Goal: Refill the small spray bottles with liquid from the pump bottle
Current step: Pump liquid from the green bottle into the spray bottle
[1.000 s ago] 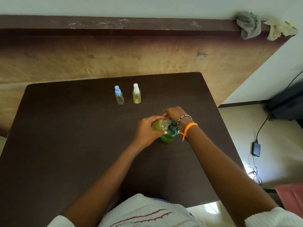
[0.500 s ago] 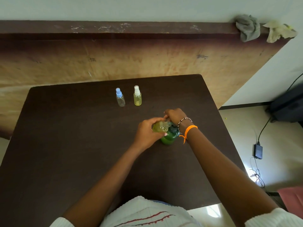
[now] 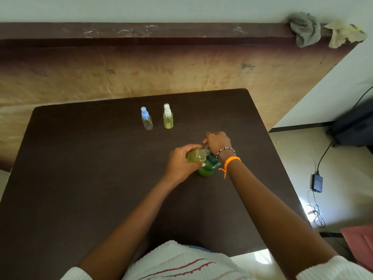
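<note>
A green pump bottle (image 3: 207, 168) stands on the dark table (image 3: 80, 178), right of centre. My left hand (image 3: 181, 160) grips a small uncapped spray bottle (image 3: 196, 156) with yellow-green liquid, tilted with its neck at the pump's spout. My right hand (image 3: 218, 141) rests curled over the pump head, which is mostly hidden beneath it. Further back stand two capped spray bottles: a clear one with a blue cap (image 3: 146, 121) and a yellowish one with a white cap (image 3: 168, 119).
A worn wooden board (image 3: 141, 67) rises behind the table, with two rags (image 3: 306, 29) on its top ledge. On the floor to the right lie a power adapter with cable (image 3: 316, 182) and a dark bag (image 3: 355, 126).
My hands and the bottles hold nearly the same pose; the view has tilted slightly, shifting everything a little lower in frame.
</note>
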A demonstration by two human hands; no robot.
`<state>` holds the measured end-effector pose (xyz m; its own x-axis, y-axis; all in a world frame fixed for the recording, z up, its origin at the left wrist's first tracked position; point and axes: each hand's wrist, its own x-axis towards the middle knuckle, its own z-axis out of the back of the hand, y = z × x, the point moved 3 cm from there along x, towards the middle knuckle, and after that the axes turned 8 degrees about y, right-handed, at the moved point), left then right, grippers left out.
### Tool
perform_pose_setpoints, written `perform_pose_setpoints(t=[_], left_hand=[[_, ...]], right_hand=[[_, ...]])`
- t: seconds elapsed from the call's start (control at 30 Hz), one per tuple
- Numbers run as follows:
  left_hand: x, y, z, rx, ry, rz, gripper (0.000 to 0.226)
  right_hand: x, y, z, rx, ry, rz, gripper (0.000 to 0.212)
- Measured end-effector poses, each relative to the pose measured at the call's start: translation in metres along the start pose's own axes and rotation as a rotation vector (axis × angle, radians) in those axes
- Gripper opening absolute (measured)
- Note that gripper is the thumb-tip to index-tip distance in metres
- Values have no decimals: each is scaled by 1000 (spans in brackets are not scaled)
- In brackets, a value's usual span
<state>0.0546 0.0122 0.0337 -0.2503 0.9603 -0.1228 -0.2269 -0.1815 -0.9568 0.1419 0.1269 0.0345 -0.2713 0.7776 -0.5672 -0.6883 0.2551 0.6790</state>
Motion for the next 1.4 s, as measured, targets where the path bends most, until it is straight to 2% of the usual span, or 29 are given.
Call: perform_pose_setpoints(t=[0.13,0.2,0.47,0.63,0.87,1.03,1.17,1.27,1.4], left_hand=[[1,0,1,-26,7,-25,47],[1,0,1,-32,7,-22,47],[-1,3,-3,-42,10,-4,47],[-1,4,-2,-43,14,-14,46],[1,3,-2,-69,11,-37,48],[2,5,-2,-27,12,-25,49],[1,5,-2,-6,14,-22,49],[1,4,-1,-13,22,-23,50],[1,4,-1,-39,33,-36,53]], right_hand=[[2,11,1,-15,163,-56,33],[2,11,1,-27,196,-62,34],[-4,-3,1,44,-56,9,29],[-3,-4,1,76,-43,-15,31],[2,2,-2,134,120,-55,32],[-1,-7,1,119,-46,-15,31],[-1,-6,0,108,-66,-4,31],[2,-4,0,115,-17,-37,33],[2,2,-2,190,148,-86,31]])
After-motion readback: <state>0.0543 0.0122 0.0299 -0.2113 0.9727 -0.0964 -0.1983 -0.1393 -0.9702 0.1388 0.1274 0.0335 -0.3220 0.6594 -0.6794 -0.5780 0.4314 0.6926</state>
